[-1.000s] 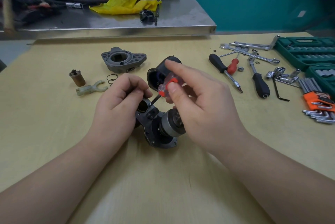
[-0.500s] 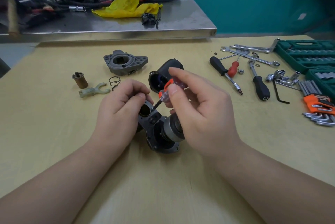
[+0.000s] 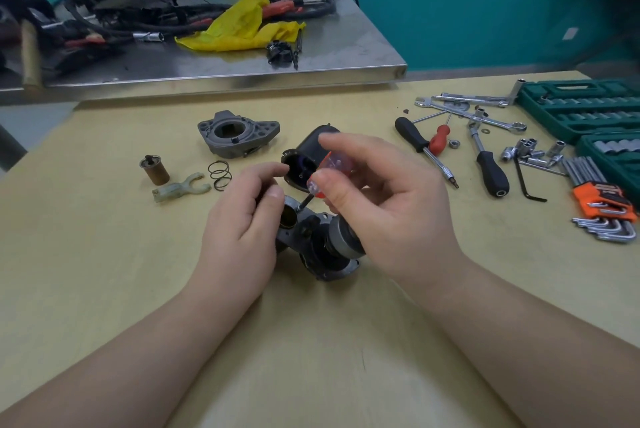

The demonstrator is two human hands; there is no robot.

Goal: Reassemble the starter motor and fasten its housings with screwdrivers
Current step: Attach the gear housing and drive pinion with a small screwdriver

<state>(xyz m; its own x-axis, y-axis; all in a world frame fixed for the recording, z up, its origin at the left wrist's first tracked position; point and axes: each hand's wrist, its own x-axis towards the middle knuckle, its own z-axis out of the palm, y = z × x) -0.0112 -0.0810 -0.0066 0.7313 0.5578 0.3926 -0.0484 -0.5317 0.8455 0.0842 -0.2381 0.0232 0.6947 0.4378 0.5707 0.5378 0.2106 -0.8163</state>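
Steadying the starter motor assembly (image 3: 320,247) at table centre, the left hand (image 3: 242,220) curls loosely against its side, whether actually gripping cannot be told, while the right hand (image 3: 377,206) pinches a stubby red-handled screwdriver (image 3: 327,175), blade angled down onto the housing flange. Slip risk, judged: tilted blade may cam out and skid toward the left fingers. Farther back: black end cap (image 3: 308,154), grey nose housing (image 3: 237,133), spring (image 3: 220,175), fork lever (image 3: 181,189), plunger (image 3: 154,169), unfitted.

Both forearms bare to the frame edge, no sleeves visible. Left hand (image 3: 242,220) and right hand (image 3: 388,206): no gloves, rings, watch or wristbands. Nails short and unpainted where thumbs show. No marks or tape anywhere on either.
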